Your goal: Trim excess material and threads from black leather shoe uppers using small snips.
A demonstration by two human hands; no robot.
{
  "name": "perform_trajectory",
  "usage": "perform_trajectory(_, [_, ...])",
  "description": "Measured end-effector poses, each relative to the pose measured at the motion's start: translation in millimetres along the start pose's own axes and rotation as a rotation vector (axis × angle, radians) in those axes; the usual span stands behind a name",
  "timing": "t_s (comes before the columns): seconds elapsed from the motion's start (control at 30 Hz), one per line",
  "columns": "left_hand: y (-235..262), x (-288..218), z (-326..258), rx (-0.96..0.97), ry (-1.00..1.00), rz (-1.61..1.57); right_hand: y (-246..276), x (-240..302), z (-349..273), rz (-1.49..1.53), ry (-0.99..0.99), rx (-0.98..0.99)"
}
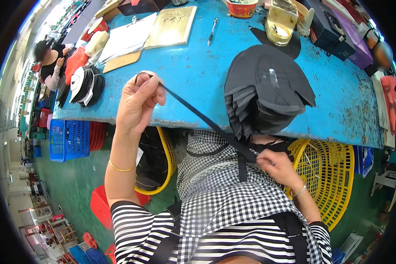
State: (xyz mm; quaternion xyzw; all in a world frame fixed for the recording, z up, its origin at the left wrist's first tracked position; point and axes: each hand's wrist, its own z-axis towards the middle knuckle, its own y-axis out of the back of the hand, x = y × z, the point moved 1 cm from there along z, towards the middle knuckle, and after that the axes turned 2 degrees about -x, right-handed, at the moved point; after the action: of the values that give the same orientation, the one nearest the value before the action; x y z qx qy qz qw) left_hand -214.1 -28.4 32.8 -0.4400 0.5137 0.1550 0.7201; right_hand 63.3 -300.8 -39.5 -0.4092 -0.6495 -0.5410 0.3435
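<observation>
The left hand (pixel 138 103) pinches one end of a black strap (pixel 198 115), raised above the blue table (pixel 193 75). The right hand (pixel 275 165) clamps the other end low in the lap, beside the stack of black pieces (pixel 264 92). The strap is being pulled taut; next it needs steady tension.

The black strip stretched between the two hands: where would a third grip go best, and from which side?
Grip the black strip at its taut middle span over the blue table's edge, from above. There it runs bare between left hand and right hand; both ends are already pinched.
</observation>
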Motion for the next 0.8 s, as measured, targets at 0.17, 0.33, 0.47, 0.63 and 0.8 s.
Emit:
perform_trajectory(0.17, [-48,8,20,-0.1,0.045,-0.063,-9,0,16,-0.139,0.09,0.17])
perform_trajectory(0.33, [-45,-6,37,-0.001,0.165,-0.029,46,36,14,-0.044,0.107,0.099])
perform_trajectory(0.47, [-39,-17,67,0.035,0.114,0.072,127,36,-7,0.332,0.034,-0.206])
perform_trajectory(0.63, [-93,46,102,0.14,0.057,0.53,184,4,61,0.15,0.003,-0.62])
perform_trajectory(0.8, [-113,111,91,0.231,-0.095,0.73,170,2,89,0.208,-0.027,-0.425])
